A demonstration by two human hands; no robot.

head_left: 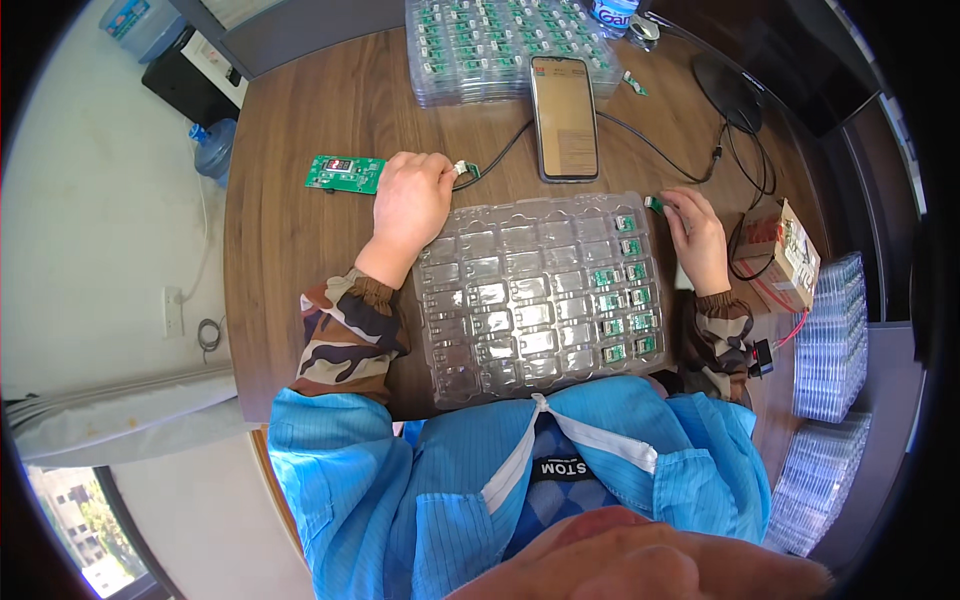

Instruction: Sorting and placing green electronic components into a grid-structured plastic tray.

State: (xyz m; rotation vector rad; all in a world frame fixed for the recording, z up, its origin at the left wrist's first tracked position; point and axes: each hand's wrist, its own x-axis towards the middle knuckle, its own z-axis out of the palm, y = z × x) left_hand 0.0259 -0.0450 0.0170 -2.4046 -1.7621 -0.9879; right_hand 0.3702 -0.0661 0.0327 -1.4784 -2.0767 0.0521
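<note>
Wooden desk (285,250) bearing clear tray (520,232). I'm pinching small green board (652,204) in right hand (698,238); left hand (412,203) resting beside display board (340,173), its grip hard to tell.

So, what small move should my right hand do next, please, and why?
Perhaps your right hand should lower the small green circuit board at its fingertips into the empty compartment of the clear plastic tray, second column from the right, second row from the top: similar boards sit in the four compartments below it.
</note>
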